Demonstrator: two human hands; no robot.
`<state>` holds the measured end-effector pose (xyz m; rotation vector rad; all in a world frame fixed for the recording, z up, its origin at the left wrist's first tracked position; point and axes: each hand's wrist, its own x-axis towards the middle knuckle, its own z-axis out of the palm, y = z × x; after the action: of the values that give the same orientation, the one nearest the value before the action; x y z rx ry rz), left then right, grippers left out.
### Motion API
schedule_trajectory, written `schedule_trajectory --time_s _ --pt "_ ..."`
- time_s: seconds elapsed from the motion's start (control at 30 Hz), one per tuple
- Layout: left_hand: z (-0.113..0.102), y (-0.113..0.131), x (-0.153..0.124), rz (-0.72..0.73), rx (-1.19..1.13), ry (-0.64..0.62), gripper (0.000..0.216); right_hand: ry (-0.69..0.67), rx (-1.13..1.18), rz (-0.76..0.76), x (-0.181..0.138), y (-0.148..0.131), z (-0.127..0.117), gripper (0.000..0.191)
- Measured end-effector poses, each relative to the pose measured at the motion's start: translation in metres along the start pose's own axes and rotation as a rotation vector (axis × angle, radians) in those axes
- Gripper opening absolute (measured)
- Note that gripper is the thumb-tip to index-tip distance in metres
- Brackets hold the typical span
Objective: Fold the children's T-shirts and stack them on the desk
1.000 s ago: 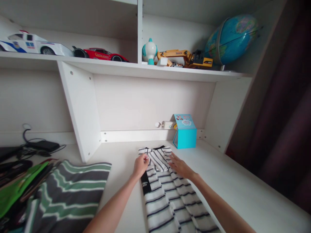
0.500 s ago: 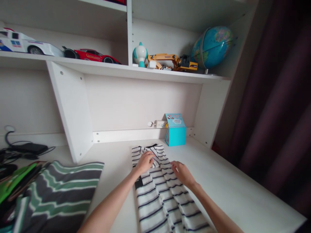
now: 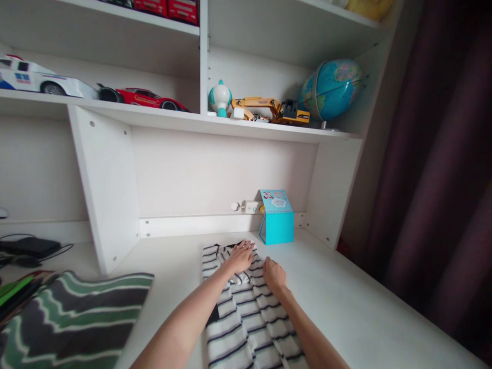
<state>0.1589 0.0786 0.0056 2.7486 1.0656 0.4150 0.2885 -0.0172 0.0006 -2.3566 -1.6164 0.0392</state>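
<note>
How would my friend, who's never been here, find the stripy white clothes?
Find the white desk below the toy shelf. Nearer than the blue calendar and to its left, the white garment lies under the left hand. Its thin dark stripes differ from the wide green and grey bands of the cloth farther left.

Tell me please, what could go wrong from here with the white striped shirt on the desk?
The white striped shirt already shows lengthwise creases; pressing with the left hand, which lies over its upper part, might set them in.
The right hand is by the shirt's right edge; an uneven pull there could skew the folds.
The blue calendar stands close beyond the top right corner, so a forward sweep might knock it over.
</note>
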Motion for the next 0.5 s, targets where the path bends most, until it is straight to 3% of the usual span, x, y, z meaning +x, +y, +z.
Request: schedule_trajectory --time_s 0.13,0.23,0.37,0.5 --pt "0.018 -0.012 0.006 -0.064 -0.017 -0.040 0.050 -0.001 -0.028 0.049 0.003 0.003 -0.004 0.029" --pt "0.017 -0.014 0.006 -0.074 -0.021 -0.074 0.052 0.003 -0.027 -0.014 -0.001 0.003 -0.015 0.033" --pt "0.010 -0.010 0.007 -0.085 -0.018 -0.168 0.068 -0.046 0.019 -0.318 -0.035 0.007 -0.033 0.040" --pt "0.013 -0.011 0.005 -0.071 0.002 -0.105 0.070 -0.225 0.113 -0.556 -0.102 0.036 -0.045 0.051"
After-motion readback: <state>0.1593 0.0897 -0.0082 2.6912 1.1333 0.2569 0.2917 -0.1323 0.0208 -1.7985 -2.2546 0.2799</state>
